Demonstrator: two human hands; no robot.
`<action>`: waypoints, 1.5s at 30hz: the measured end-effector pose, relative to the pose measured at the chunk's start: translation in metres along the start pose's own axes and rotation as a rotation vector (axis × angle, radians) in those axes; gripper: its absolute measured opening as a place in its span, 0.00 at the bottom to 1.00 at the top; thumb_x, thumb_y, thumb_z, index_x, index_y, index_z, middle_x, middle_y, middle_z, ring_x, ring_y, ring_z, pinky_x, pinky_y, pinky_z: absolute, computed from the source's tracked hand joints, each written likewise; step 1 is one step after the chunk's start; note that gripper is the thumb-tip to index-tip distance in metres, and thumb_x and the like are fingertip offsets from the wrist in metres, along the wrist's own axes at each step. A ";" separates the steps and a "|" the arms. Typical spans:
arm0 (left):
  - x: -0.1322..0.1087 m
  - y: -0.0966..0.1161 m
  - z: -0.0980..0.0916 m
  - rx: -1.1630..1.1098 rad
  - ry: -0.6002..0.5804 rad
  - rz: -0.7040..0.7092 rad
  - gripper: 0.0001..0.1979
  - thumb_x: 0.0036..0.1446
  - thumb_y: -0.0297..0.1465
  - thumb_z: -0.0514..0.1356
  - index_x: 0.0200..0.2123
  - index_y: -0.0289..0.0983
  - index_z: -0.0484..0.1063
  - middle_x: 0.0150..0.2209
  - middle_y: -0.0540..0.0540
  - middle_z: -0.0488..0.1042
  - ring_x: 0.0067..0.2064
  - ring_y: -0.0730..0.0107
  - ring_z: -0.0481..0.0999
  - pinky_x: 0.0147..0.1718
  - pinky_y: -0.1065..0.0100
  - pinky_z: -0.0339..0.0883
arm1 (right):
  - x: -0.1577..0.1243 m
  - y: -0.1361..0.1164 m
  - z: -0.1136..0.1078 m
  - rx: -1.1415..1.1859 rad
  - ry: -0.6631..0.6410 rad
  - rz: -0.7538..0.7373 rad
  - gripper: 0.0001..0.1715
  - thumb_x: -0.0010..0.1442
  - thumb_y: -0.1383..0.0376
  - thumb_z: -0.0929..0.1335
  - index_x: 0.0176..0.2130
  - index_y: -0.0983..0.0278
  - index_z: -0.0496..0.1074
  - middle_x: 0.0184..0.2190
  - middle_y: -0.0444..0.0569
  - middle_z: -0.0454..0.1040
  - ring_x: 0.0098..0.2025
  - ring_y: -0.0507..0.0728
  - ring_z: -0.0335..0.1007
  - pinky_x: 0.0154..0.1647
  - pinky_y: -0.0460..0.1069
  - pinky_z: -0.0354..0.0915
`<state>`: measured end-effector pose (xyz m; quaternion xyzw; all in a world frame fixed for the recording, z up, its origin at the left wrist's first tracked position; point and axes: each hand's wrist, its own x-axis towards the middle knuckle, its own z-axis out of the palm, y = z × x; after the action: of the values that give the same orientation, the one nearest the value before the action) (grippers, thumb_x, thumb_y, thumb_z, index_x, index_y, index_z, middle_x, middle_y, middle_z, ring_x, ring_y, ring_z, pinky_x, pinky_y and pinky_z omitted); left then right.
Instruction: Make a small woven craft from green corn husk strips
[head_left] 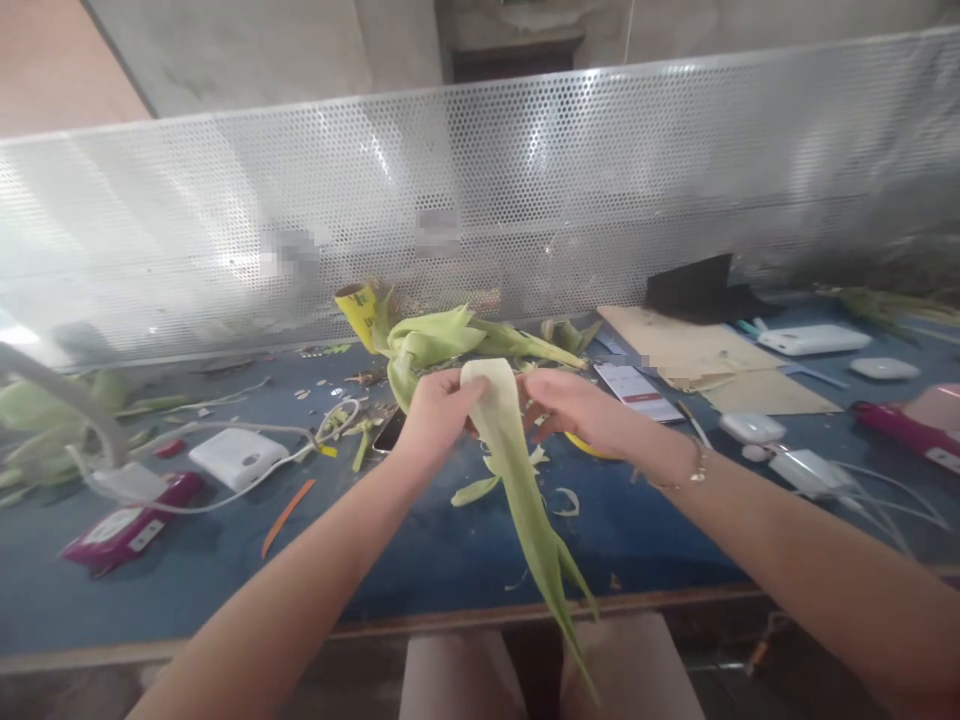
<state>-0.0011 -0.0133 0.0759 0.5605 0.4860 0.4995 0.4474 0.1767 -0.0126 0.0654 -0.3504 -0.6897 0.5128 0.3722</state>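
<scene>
A long pale-green corn husk [517, 470] hangs down toward my lap, its wide end folded over at the top. My left hand [442, 405] pinches this end, with the thumb pressed on the front face. On the other side, my right hand [566, 405] has its curled fingers at the husk's right edge; some fingertips are hidden behind it. Just beyond my hands lies a bundle of green husks [431, 340]. Small husk scraps [476, 490] lie on the blue table [637, 550] below. A yellow curved item shows partly under my right hand.
A perforated metal screen [480, 200] stands along the table's back. On the left are a white charger [238, 455], looping cables and a purple packet [131, 525]. To the right lie a lit phone [636, 392], brown cardboard [675, 345], white adapters [814, 470] and another purple packet [907, 425].
</scene>
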 end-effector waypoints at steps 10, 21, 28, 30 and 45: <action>0.008 -0.036 -0.012 0.042 -0.304 0.022 0.15 0.48 0.40 0.63 0.31 0.34 0.78 0.28 0.46 0.77 0.29 0.72 0.73 0.31 0.70 0.68 | 0.015 0.054 0.006 -0.179 0.220 -0.199 0.08 0.55 0.64 0.66 0.37 0.63 0.71 0.27 0.43 0.70 0.27 0.51 0.64 0.29 0.47 0.62; -0.002 -0.048 0.000 -0.016 -0.269 0.058 0.08 0.48 0.33 0.64 0.30 0.35 0.79 0.22 0.50 0.74 0.22 0.77 0.69 0.21 0.75 0.64 | -0.001 0.047 0.010 -0.252 0.269 -0.263 0.09 0.57 0.63 0.66 0.37 0.62 0.74 0.35 0.48 0.77 0.36 0.54 0.71 0.36 0.49 0.66; -0.002 -0.050 -0.003 -0.272 -0.346 -0.109 0.10 0.46 0.36 0.66 0.28 0.34 0.79 0.24 0.47 0.75 0.24 0.75 0.72 0.25 0.73 0.67 | 0.003 0.048 0.008 -0.093 0.212 -0.161 0.07 0.54 0.63 0.68 0.33 0.64 0.74 0.33 0.47 0.77 0.34 0.53 0.72 0.36 0.48 0.66; -0.001 -0.050 -0.003 -0.302 -0.364 -0.155 0.10 0.46 0.36 0.67 0.28 0.34 0.78 0.24 0.47 0.75 0.24 0.75 0.72 0.25 0.73 0.68 | 0.005 0.049 0.008 -0.065 0.204 -0.127 0.07 0.53 0.62 0.69 0.32 0.63 0.75 0.32 0.47 0.77 0.34 0.53 0.71 0.36 0.48 0.66; -0.004 -0.051 0.003 -0.097 -0.137 0.218 0.04 0.43 0.24 0.63 0.23 0.37 0.77 0.31 0.48 0.78 0.35 0.71 0.75 0.34 0.71 0.67 | 0.002 0.052 0.004 -0.078 0.236 -0.160 0.07 0.50 0.68 0.69 0.31 0.62 0.78 0.29 0.45 0.76 0.32 0.52 0.69 0.35 0.48 0.63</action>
<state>-0.0032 -0.0110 0.0248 0.6203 0.3659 0.5286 0.4494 0.1773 -0.0015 0.0148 -0.3665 -0.6860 0.4098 0.4766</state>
